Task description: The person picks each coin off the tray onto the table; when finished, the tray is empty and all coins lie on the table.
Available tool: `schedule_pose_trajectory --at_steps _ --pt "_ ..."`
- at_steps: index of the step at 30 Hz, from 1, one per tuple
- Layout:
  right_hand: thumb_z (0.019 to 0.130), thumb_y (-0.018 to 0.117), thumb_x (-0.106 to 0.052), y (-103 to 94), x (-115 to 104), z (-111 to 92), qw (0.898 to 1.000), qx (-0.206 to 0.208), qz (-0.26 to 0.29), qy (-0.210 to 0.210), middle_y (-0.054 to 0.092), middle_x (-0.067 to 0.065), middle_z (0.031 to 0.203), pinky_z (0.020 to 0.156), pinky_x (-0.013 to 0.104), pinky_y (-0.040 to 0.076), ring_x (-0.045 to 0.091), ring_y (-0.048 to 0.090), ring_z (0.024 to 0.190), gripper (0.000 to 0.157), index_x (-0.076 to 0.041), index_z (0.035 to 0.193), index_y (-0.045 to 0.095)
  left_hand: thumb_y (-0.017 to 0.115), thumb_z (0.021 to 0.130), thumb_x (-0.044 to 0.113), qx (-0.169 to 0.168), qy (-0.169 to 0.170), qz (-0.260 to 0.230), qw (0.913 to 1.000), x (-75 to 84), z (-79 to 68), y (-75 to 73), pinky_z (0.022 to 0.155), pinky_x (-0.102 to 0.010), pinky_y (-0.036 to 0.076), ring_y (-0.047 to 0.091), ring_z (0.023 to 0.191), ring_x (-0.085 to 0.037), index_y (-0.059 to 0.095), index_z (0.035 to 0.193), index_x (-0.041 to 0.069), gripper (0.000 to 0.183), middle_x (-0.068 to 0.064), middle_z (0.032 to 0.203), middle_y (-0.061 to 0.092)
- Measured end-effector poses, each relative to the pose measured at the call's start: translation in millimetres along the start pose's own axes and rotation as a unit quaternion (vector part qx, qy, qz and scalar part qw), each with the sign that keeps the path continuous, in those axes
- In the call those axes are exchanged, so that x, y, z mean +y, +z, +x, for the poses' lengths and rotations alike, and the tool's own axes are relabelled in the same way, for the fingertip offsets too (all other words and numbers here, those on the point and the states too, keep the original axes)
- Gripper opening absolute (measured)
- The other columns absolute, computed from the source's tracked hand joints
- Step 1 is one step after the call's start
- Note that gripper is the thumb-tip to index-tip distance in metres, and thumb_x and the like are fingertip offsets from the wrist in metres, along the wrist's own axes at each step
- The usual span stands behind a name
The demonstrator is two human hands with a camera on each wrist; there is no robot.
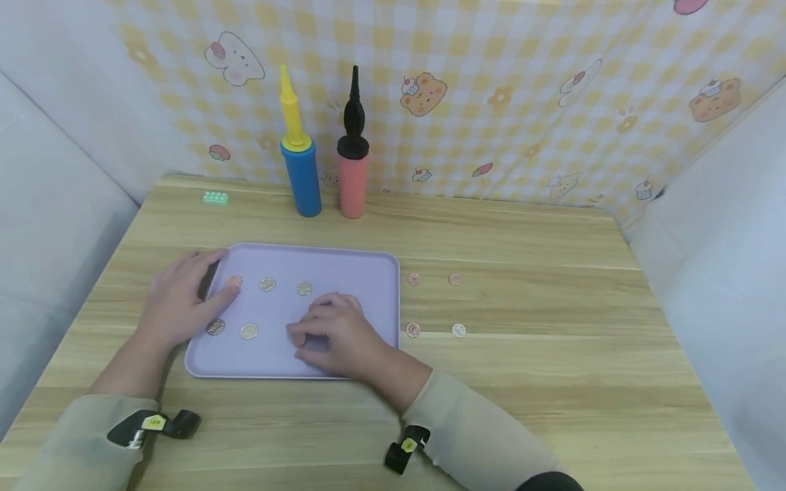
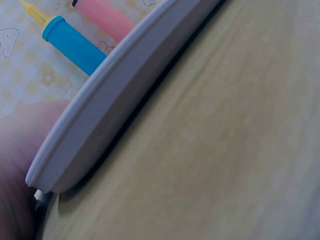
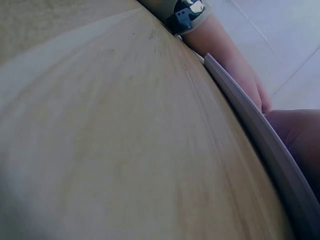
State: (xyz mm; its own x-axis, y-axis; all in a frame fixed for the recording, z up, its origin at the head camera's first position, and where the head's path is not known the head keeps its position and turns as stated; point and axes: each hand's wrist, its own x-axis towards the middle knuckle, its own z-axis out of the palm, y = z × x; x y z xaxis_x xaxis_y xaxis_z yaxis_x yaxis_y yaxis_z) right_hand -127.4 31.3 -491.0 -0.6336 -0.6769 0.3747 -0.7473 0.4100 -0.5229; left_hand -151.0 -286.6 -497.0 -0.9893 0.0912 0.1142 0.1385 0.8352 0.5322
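Note:
A lilac tray (image 1: 270,365) lies on the table with several coins in it, among them a copper coin (image 1: 233,280) and a silver coin (image 1: 248,331). My left hand (image 1: 181,300) rests over the tray's left edge, thumb inside the rim and fingers fairly straight. Above the tray's middle, my right hand (image 1: 340,334) pinches a coin (image 1: 297,338) between thumb and fingers. The left wrist view has part of the left hand (image 2: 25,135) beside the tray rim (image 2: 100,85). In the right wrist view, the tray wall (image 3: 260,130) hides the coins.
Right of the tray lie several more coins, one of them silver (image 1: 458,330). A blue and yellow hand pump (image 1: 303,177) and a pink and black one (image 1: 353,181) stand behind the tray. A mint toy brick (image 1: 215,198) is at the back left, before a checked cloth (image 1: 491,136).

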Motion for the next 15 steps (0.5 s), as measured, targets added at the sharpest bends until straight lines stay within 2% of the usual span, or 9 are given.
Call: schedule_pose_trajectory --at_steps 4,7,15 --pt "0.084 0.094 -0.014 2.8 3.2 1.0 0.997 0.049 0.055 0.001 0.08 -0.005 0.103 0.102 0.028 0.046 0.017 0.063 0.111 0.029 -0.013 0.112 0.085 0.065 0.103 0.045 0.002 0.001 0.001 1.0 -1.0 0.3 -0.1 0.113 -0.086 0.008 0.024 0.152 -0.06 0.044 0.161 0.008 0.072 -0.034 0.16 0.042" --pt "0.083 0.094 -0.009 3.6 5.2 1.5 0.994 0.067 0.083 0.002 0.08 -0.002 0.101 0.099 0.022 0.048 0.017 0.064 0.105 0.029 -0.009 0.111 0.085 0.065 0.103 0.045 0.001 0.002 0.001 1.0 -1.8 0.5 0.1 0.113 -0.086 0.008 0.024 0.152 -0.06 0.044 0.161 0.008 0.072 -0.034 0.16 0.042" --pt "0.081 0.096 -0.016 0.5 3.9 1.7 0.998 0.025 0.063 0.017 0.08 -0.006 0.099 0.097 0.024 0.047 0.013 0.065 0.102 0.034 -0.014 0.112 0.085 0.065 0.103 0.046 0.004 0.005 -0.001 1.0 -2.2 1.2 -0.2 0.113 -0.086 0.009 0.025 0.152 -0.061 0.045 0.161 0.008 0.072 -0.034 0.16 0.043"
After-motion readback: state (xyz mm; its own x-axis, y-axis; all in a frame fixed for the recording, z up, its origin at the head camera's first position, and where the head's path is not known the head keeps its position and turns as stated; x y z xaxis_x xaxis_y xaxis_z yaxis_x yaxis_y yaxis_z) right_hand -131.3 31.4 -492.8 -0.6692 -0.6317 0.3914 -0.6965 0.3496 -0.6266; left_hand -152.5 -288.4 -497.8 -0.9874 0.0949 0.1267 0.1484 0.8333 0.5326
